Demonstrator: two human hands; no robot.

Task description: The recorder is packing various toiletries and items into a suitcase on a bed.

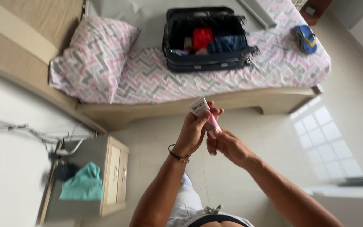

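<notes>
My left hand (pixel 193 131) grips a small white and pink tube (pixel 202 110) by its upper, flat end. The fingers of my right hand (pixel 227 145) close on the tube's lower pink end, where the cap is. Both hands hold it up in front of me, above the pale tiled floor. Beyond them, an open dark suitcase (pixel 206 63) lies on the bed (pixel 282 63), with red and blue clothes inside.
A pillow (pixel 93 59) with a pink and grey zigzag cover sits at the bed's left end. A pair of blue sandals (pixel 305 38) lies at the right end. A bedside cabinet (pixel 114 176) at lower left carries a teal cloth (pixel 82 185) and cables.
</notes>
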